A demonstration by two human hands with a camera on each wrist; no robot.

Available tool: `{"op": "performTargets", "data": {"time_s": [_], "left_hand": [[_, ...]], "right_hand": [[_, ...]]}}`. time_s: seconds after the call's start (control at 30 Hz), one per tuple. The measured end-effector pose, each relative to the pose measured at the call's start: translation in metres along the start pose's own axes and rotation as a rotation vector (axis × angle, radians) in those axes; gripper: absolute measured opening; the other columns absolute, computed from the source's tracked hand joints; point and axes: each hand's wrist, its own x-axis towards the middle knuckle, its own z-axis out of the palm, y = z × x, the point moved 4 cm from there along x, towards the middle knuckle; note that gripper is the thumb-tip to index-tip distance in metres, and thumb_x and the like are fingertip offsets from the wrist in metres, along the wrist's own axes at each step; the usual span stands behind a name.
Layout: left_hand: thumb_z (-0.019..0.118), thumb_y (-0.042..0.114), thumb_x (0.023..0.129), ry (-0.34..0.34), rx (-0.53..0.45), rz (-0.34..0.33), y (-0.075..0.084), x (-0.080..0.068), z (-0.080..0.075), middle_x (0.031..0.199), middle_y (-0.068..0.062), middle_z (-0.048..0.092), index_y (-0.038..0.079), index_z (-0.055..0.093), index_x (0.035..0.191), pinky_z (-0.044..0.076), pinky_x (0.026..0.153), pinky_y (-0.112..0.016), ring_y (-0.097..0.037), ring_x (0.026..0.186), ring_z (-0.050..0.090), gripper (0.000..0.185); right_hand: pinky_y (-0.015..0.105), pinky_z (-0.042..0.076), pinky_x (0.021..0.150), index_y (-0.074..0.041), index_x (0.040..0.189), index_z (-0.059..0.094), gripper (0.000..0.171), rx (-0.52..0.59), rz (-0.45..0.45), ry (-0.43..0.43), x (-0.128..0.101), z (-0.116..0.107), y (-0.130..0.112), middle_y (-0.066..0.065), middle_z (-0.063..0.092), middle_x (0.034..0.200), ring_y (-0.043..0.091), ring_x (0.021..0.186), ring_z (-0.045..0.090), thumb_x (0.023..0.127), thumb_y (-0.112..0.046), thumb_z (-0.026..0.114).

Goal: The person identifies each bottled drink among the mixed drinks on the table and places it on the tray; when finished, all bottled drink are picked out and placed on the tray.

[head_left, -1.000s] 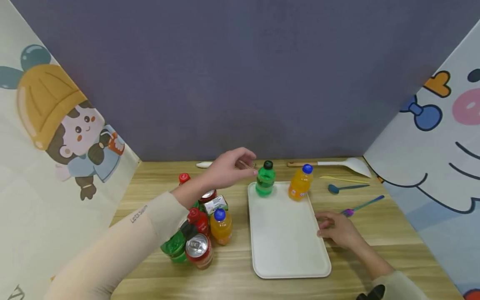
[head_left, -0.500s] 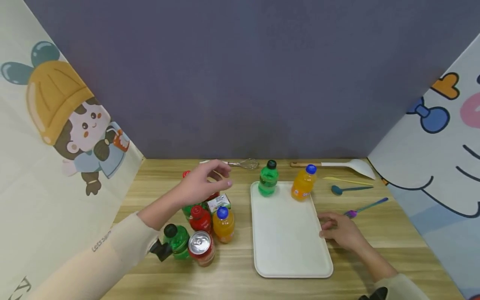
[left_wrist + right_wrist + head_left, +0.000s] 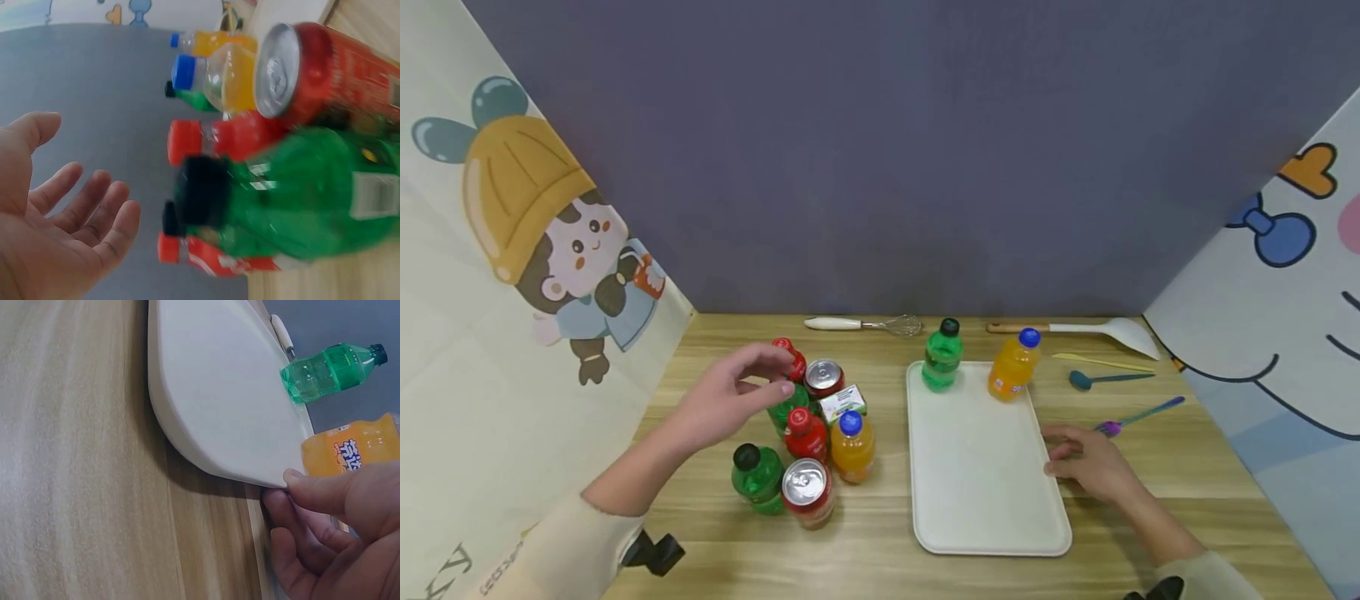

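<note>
Wooden table (image 3: 880, 575), as I logged it from my remote station: white tray (image 3: 977, 483) lay right of centre, with a green bottle (image 3: 942, 356) and an orange bottle (image 3: 1013, 365) standing upright at its far end, apart from each other.

Left of the tray stood a tight cluster: two red cans (image 3: 807, 492), red-capped bottles (image 3: 806, 432), a blue-capped orange bottle (image 3: 852, 446), a black-capped green bottle (image 3: 756, 477) and a small carton (image 3: 842, 403).

Left hand (image 3: 724, 402): I recorded it above the far left of the cluster, fingers spread and loosely bent, holding nothing, fingertips nearest a red-capped bottle (image 3: 790, 360) at the back. In the left wrist view the palm (image 3: 44, 231) was open, clear of the bottles.

Right hand (image 3: 1090, 465): it rested at the tray's right edge; in the right wrist view its thumb (image 3: 325, 487) lay on the rim with the fingers curled beneath, gripping the edge.

Far edge of the table: whisk (image 3: 865, 324), white spatula (image 3: 1082, 328). Right of the tray: yellow knife (image 3: 1101, 361), blue spoon (image 3: 1108, 378), purple spoon (image 3: 1138, 414)
</note>
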Motion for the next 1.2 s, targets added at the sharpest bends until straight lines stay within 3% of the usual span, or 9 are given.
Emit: {"op": "performTargets", "data": {"time_s": [0.23, 0.4, 0.53, 0.7, 0.83, 1.2], "left_hand": [[0.07, 0.02, 0.099, 0.04, 0.005, -0.033, -0.022, -0.029, -0.012, 0.125, -0.01, 0.068, 0.006, 0.062, 0.131, 0.057, 0.089, -0.024, -0.027, 0.115, 0.065, 0.036], [0.07, 0.021, 0.099, 0.046, -0.012, -0.065, -0.044, -0.044, -0.008, 0.126, -0.01, 0.067, 0.007, 0.062, 0.131, 0.058, 0.09, -0.024, -0.027, 0.115, 0.066, 0.036], [0.071, 0.021, 0.099, 0.037, -0.056, -0.078, -0.062, -0.056, -0.001, 0.129, -0.012, 0.066, 0.006, 0.06, 0.132, 0.057, 0.091, -0.023, -0.016, 0.114, 0.066, 0.038], [0.071, 0.016, 0.097, 0.008, -0.137, -0.043, -0.078, -0.066, 0.009, 0.133, -0.016, 0.062, 0.005, 0.056, 0.136, 0.056, 0.096, -0.024, -0.003, 0.118, 0.06, 0.043], [0.074, 0.013, 0.095, 0.0, -0.163, -0.022, -0.088, -0.073, 0.016, 0.136, -0.017, 0.061, 0.001, 0.052, 0.14, 0.054, 0.098, -0.024, -0.008, 0.123, 0.059, 0.051], [0.081, 0.01, 0.087, -0.034, -0.204, -0.061, -0.11, -0.086, 0.029, 0.147, -0.019, 0.054, 0.001, 0.046, 0.147, 0.049, 0.1, -0.022, 0.003, 0.125, 0.055, 0.07]], "right_hand": [[0.029, 0.055, 0.058, 0.006, 0.137, 0.059, 0.06, 0.008, 0.023, 0.002, -0.001, -0.001, 0.001, 0.015, 0.074, 0.1, 0.016, 0.076, 0.068, 0.084, -0.009, 0.083], [0.032, 0.058, 0.059, 0.003, 0.139, 0.058, 0.059, 0.022, 0.047, -0.015, -0.002, 0.0, 0.003, 0.014, 0.073, 0.102, 0.018, 0.078, 0.069, 0.086, -0.01, 0.081], [0.033, 0.059, 0.059, 0.004, 0.139, 0.057, 0.059, 0.04, 0.044, -0.025, -0.002, 0.002, 0.003, 0.014, 0.073, 0.102, 0.019, 0.078, 0.069, 0.087, -0.009, 0.08], [0.034, 0.059, 0.059, 0.004, 0.14, 0.057, 0.06, 0.047, 0.059, -0.025, -0.003, 0.002, 0.003, 0.013, 0.073, 0.101, 0.019, 0.078, 0.069, 0.087, -0.01, 0.081], [0.034, 0.059, 0.059, 0.003, 0.14, 0.057, 0.061, 0.046, 0.059, -0.027, -0.004, 0.002, 0.003, 0.013, 0.073, 0.102, 0.02, 0.078, 0.069, 0.086, -0.01, 0.081], [0.035, 0.059, 0.058, 0.003, 0.14, 0.057, 0.06, 0.039, 0.069, -0.022, -0.003, 0.002, 0.001, 0.013, 0.073, 0.101, 0.02, 0.077, 0.068, 0.086, -0.009, 0.081]]}}
